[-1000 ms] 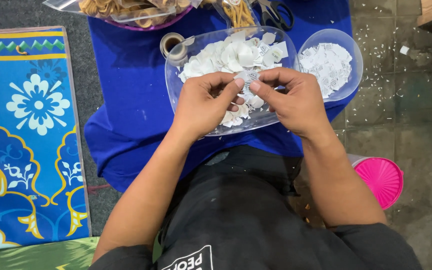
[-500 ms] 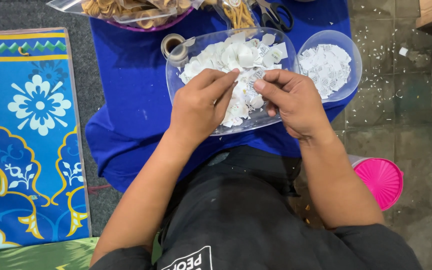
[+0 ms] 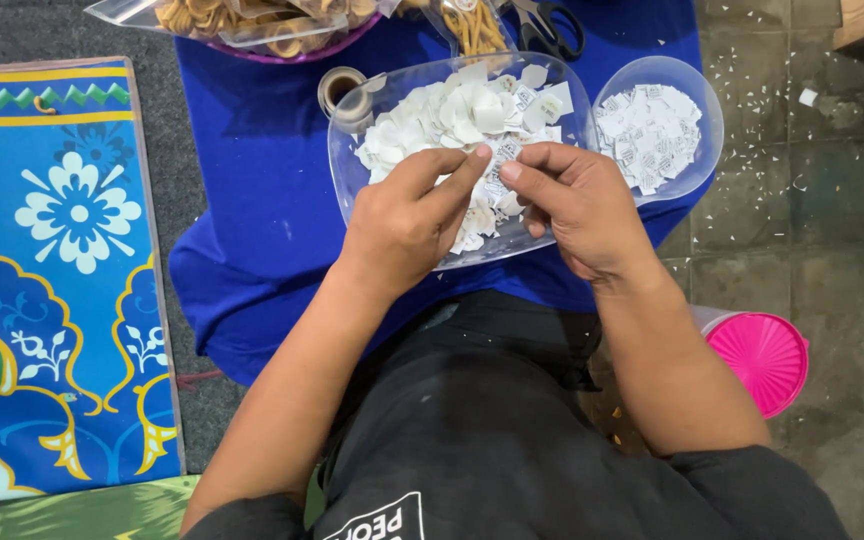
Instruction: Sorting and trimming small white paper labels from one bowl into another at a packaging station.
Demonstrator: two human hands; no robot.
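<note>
My left hand [image 3: 407, 220] and my right hand [image 3: 572, 205] meet over a clear oval plastic tray [image 3: 347, 160] heaped with small white paper pieces [image 3: 447, 115]. Their fingertips pinch together one small printed paper piece [image 3: 497, 165] just above the heap. To the right stands a round clear bowl [image 3: 707, 110] holding more cut white printed slips [image 3: 647, 125]. Both containers rest on a blue cloth [image 3: 252, 200] spread on the floor.
A roll of tape [image 3: 337, 90] lies at the tray's left end. Bags of tan rings [image 3: 252, 20] and scissors [image 3: 552, 30] sit at the top. A patterned blue mat [image 3: 52, 270] lies left; a pink lid [image 3: 760, 360] and paper scraps lie on the right floor tiles.
Both hands have shifted slightly up over the tray, and the fingertips now pinch one slip between them; the left thumb and fingers have closed toward the right hand.
</note>
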